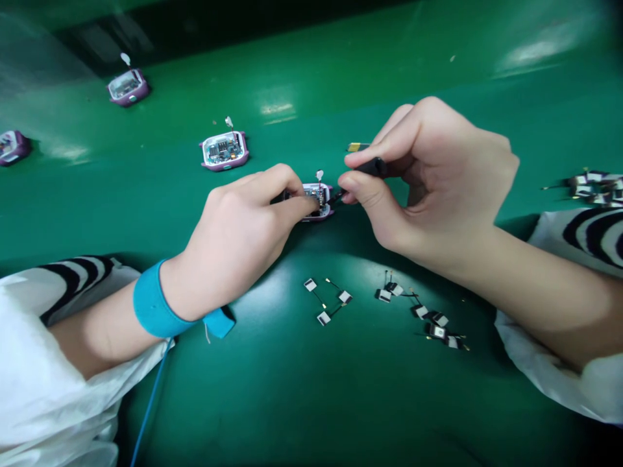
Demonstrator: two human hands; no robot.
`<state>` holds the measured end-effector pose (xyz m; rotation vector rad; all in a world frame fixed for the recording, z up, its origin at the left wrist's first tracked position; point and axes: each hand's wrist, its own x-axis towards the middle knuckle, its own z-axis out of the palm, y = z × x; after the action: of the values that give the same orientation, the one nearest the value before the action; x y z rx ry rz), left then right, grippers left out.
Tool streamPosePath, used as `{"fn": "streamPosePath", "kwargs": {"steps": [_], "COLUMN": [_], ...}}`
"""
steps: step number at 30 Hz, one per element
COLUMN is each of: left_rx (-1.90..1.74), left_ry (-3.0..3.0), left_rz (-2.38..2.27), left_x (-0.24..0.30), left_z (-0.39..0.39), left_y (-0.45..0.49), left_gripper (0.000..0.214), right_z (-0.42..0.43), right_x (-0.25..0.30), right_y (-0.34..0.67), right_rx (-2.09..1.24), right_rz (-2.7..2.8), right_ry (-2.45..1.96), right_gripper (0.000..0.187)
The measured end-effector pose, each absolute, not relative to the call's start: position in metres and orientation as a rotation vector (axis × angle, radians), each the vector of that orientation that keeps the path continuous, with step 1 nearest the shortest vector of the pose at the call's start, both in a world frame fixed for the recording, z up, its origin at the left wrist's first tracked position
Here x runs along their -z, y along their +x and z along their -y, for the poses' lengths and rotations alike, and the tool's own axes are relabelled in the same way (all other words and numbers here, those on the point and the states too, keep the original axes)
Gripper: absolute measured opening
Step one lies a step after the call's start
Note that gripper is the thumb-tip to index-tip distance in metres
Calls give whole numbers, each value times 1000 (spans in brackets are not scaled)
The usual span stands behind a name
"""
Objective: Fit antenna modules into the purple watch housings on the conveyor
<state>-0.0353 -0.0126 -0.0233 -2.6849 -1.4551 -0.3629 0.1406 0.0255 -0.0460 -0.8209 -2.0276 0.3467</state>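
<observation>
Left hand (pixel 238 233) grips an open purple-rimmed device housing (pixel 316 192) on the green counter (pixel 438 415); right hand (pixel 431 181) pinches a black-handled tool (pixel 374 167), tip at the housing; small cable-tabbed parts (pixel 344 297) lie loose nearer the person

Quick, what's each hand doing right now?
Left hand: closed, gripping a small purple-rimmed white device casing with exposed circuit board.
Right hand: closed, pinching a slim black-handled tool.

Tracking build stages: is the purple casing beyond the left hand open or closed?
Open: the circuit board shows uncovered inside the purple casing and its white rim.
</observation>
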Motion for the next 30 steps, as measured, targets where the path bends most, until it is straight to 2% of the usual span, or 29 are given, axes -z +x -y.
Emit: {"fn": "streamPosePath", "kwargs": {"steps": [5,15,30], "left_rx": [364,386,430], "left_ry": [-2667,-2674,-2697], "left_rz": [1424,1437,1582], "left_x": [23,24,19], "left_z": [13,14,13], "left_y": [-36,-35,-30], "left_gripper": [22,21,25], "right_z": [-26,-25,-25], "right_x": [48,48,46], "right_y": [141,142,142], "right_rx": [-341,-307,-238], "right_rz": [2056,2093,2070], "right_ry": [-850,-891,-760], "right_gripper": [20,23,17]}}
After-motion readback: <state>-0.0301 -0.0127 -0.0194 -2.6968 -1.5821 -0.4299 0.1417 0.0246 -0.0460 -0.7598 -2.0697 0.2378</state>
